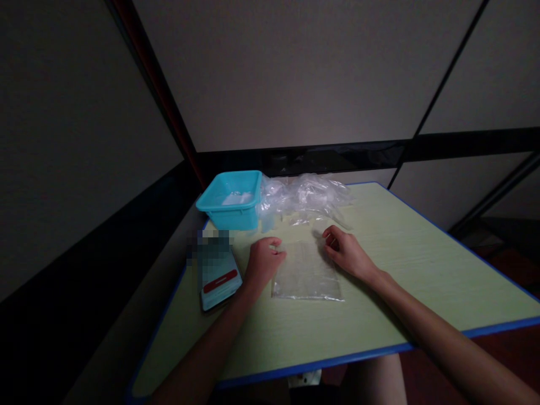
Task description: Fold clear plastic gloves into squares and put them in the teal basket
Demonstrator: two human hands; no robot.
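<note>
Tabletop (405, 264): you see pale wood-look grain, smooth, with a faint sheen
Table edging (354, 355): smooth blue trim, looks like plastic
Basin (233, 218): your turquoise one is smooth plastic, softly glossy
Flat bag (307, 275): clear thin plastic in front of you, shiny, lightly creased
Piled bags (312, 194): crumpled clear plastic, glossy
Wall band (350, 157): glossy black

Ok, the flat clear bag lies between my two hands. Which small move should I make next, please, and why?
Perhaps gently pinch the far left corner of the flat clear bag with your left hand: its thumb and finger look parted near that corner, and your right hand is near the far right one.
</note>
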